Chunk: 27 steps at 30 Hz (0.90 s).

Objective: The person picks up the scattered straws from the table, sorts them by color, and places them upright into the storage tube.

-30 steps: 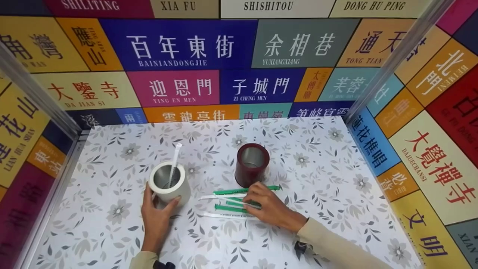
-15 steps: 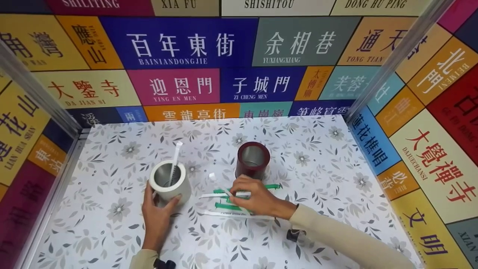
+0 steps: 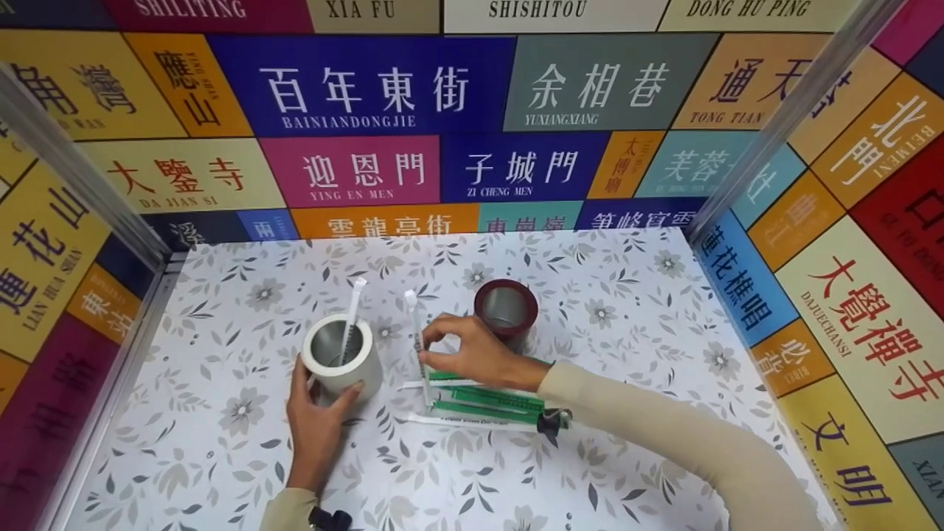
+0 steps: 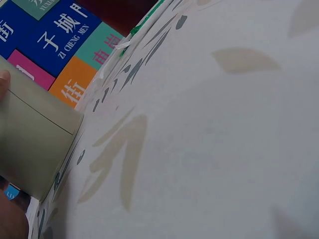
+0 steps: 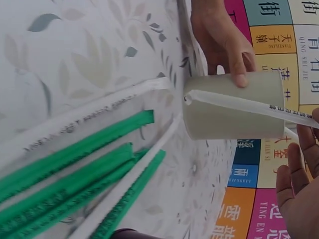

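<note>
Head view: the right hand (image 3: 468, 350) pinches a white straw (image 5: 244, 104), near upright, beside the pale cup (image 3: 361, 377) gripped by the left hand (image 3: 316, 426); a light pinch (the straw may crease) seems best.

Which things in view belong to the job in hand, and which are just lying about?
In the job:
grey cup, held by the left hand
white stick, pinched by the right hand
second white stick, leaning in the cup
likely the loose green sticks and loose white sticks

Apparently not in use:
dark red cup, held by neither hand, role unclear
wall panels
</note>
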Each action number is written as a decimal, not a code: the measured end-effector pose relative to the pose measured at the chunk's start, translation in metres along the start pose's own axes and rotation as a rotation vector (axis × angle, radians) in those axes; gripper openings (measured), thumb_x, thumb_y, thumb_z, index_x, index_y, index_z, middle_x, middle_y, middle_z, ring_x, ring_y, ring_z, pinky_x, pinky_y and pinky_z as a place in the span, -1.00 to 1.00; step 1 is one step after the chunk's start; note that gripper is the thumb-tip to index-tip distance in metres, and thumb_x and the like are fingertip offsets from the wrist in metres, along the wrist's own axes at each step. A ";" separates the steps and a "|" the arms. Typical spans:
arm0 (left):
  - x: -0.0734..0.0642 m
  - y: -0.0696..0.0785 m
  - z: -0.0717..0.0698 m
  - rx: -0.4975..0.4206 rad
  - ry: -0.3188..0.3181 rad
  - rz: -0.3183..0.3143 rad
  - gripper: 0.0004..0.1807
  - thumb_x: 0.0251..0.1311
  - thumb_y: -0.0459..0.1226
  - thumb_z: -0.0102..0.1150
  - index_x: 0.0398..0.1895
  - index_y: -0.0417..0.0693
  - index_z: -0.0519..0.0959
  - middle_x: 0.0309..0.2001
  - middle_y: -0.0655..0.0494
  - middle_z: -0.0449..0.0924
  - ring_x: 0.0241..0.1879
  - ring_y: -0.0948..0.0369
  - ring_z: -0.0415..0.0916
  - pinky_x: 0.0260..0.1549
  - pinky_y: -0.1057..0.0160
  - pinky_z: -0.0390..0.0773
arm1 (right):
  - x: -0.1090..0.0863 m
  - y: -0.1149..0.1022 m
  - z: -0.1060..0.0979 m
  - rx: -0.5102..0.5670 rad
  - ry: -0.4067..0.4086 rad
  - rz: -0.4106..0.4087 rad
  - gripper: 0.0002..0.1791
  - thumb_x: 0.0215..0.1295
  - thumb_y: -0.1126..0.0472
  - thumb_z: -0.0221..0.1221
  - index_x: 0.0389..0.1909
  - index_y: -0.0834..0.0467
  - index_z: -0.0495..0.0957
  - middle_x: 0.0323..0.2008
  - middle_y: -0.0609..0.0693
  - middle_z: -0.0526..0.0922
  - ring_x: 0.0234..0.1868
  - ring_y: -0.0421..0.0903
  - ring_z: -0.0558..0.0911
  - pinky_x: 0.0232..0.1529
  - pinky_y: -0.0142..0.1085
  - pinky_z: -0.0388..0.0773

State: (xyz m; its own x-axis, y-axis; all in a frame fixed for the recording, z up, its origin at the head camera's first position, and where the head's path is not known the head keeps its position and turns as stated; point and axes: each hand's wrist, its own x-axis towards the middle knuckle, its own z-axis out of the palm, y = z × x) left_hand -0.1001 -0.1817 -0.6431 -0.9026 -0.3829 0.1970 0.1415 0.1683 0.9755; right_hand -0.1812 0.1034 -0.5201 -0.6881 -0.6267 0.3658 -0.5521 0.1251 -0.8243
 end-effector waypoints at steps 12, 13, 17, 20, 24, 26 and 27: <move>-0.001 0.002 0.004 0.005 0.026 -0.018 0.14 0.05 -0.49 0.71 0.71 -0.11 0.28 0.55 -0.10 0.42 0.54 0.00 0.34 0.60 -0.11 0.31 | 0.048 -0.019 -0.002 0.067 0.103 0.033 -0.92 0.47 0.23 0.44 -0.23 0.16 0.78 -0.23 0.01 0.78 -0.04 0.11 0.70 0.18 -0.07 0.61; -0.001 0.003 0.005 0.003 0.026 -0.022 0.14 0.06 -0.50 0.70 0.72 -0.13 0.27 0.55 -0.12 0.42 0.54 -0.01 0.33 0.61 -0.11 0.29 | 0.052 -0.020 -0.003 0.082 0.123 0.025 -0.92 0.47 0.25 0.44 -0.23 0.18 0.78 -0.24 0.05 0.79 -0.05 0.13 0.71 0.18 -0.06 0.62; -0.003 0.010 0.007 -0.010 0.028 -0.037 0.12 0.09 -0.54 0.65 0.72 -0.20 0.24 0.58 -0.20 0.36 0.59 -0.07 0.27 0.64 -0.13 0.23 | 0.066 -0.025 -0.004 0.111 0.199 0.008 -0.91 0.46 0.28 0.44 -0.23 0.24 0.76 -0.27 0.09 0.79 -0.08 0.08 0.72 0.15 -0.07 0.65; -0.003 0.009 0.008 -0.020 0.029 -0.047 0.11 0.11 -0.53 0.64 0.72 -0.20 0.23 0.61 -0.21 0.33 0.62 -0.08 0.23 0.65 -0.11 0.21 | 0.075 -0.029 -0.002 0.132 0.227 0.007 -0.89 0.47 0.26 0.42 -0.20 0.24 0.76 -0.27 0.05 0.78 -0.11 -0.01 0.74 0.11 -0.06 0.66; -0.004 0.003 0.006 -0.021 0.031 -0.049 0.14 0.11 -0.48 0.68 0.74 -0.11 0.23 0.63 -0.13 0.32 0.64 -0.04 0.21 0.65 -0.06 0.21 | 0.080 -0.027 0.008 0.123 0.234 0.014 -0.85 0.48 0.20 0.43 -0.16 0.23 0.77 -0.25 0.00 0.79 -0.12 -0.08 0.74 0.10 0.00 0.65; -0.003 0.001 0.006 -0.022 0.027 -0.047 0.16 0.10 -0.45 0.70 0.75 -0.07 0.23 0.64 -0.09 0.32 0.64 -0.01 0.22 0.65 -0.04 0.22 | 0.080 -0.024 0.015 0.114 0.225 0.024 -0.84 0.47 0.18 0.44 -0.15 0.22 0.77 -0.25 -0.01 0.80 -0.12 -0.09 0.74 0.13 0.05 0.65; -0.003 0.000 0.005 -0.024 0.025 -0.045 0.16 0.09 -0.45 0.70 0.75 -0.07 0.23 0.64 -0.09 0.32 0.63 -0.01 0.22 0.65 -0.04 0.23 | 0.079 -0.023 0.019 0.108 0.219 0.031 -0.84 0.47 0.18 0.45 -0.16 0.20 0.77 -0.25 -0.01 0.80 -0.11 -0.10 0.73 0.15 0.05 0.65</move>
State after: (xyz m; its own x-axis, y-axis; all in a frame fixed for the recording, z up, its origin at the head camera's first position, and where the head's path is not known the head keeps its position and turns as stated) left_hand -0.0995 -0.1755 -0.6442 -0.8977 -0.4124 0.1549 0.1111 0.1282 0.9855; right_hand -0.2138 0.0364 -0.4809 -0.7962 -0.4409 0.4143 -0.4835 0.0519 -0.8738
